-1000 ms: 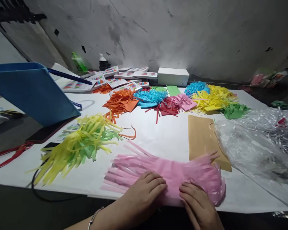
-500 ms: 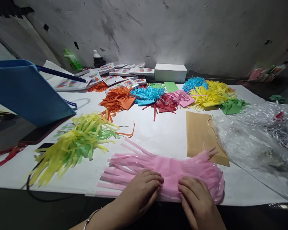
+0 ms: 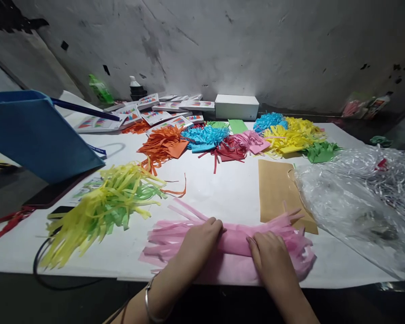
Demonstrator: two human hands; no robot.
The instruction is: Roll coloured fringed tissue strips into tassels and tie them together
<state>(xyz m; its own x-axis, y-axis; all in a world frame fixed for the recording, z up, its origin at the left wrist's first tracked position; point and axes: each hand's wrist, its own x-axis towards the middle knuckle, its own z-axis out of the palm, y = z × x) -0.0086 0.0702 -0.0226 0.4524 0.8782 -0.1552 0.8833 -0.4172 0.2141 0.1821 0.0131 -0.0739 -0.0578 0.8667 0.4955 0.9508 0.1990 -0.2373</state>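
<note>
Pink fringed paper (image 3: pixel 234 240) lay at the table's near edge (image 3: pixel 87 270), left hand (image 3: pixel 199 243) and right hand (image 3: pixel 273 258) flat, fingers curled on its rolled middle; bare white tabletop lay beyond.

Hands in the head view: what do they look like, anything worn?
Two bare hands, no gloves, no sleeves in view. The left hand comes in on a bare forearm with a thin silver bangle at the wrist. The right hand has a bare wrist, no band. No rings that I can see, nails short and plain.
</note>
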